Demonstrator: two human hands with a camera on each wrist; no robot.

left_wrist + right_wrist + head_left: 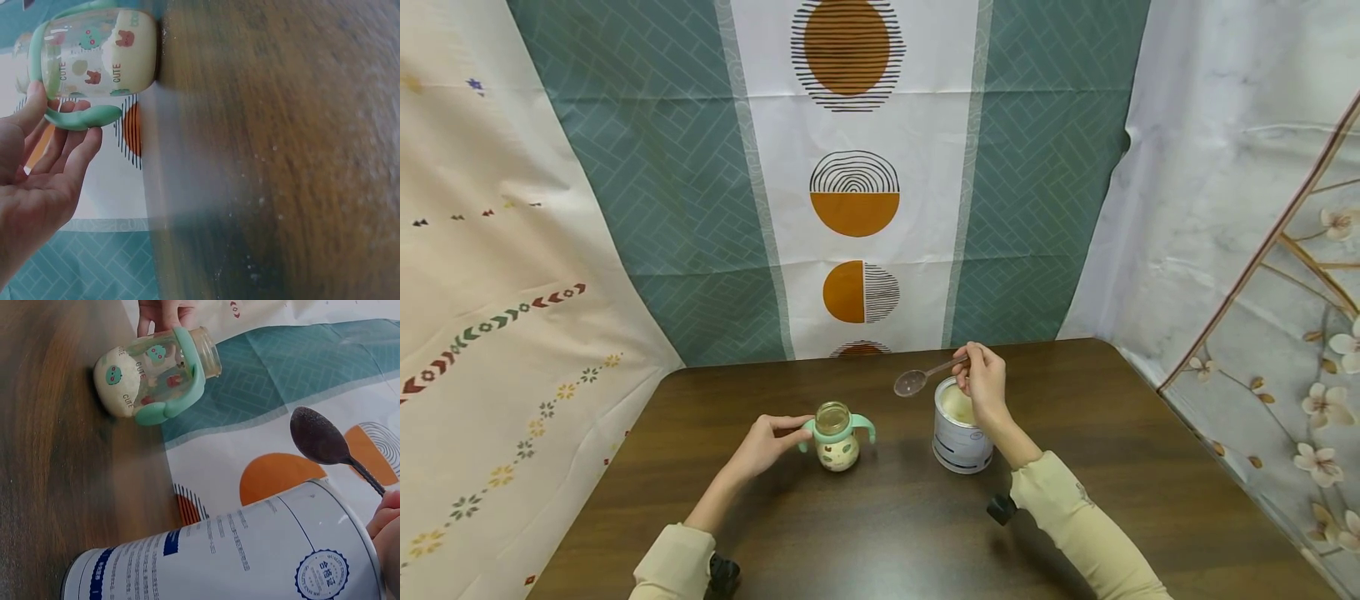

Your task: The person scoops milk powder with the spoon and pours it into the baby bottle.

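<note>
A clear baby bottle (838, 450) with mint-green handles and printed cartoon figures stands upright on the table, its mouth uncovered. Pale powder fills its lower part, as the left wrist view shows. My left hand (765, 446) grips one of the green handles (84, 117) between thumb and fingers. In my right hand (984, 382) I pinch the handle of a translucent spoon (912, 383). The spoon's bowl points left, above and beside the rim of a white can (961, 446). Cream-coloured powder shows inside that open can. Whether the spoon's bowl carries powder is hard to tell.
The dark wooden table (865, 542) extends to a patterned curtain (887, 208) hanging along its back edge. Flowered cloths hang at the left and right. Fine white specks (256, 275) lie on the tabletop in the left wrist view.
</note>
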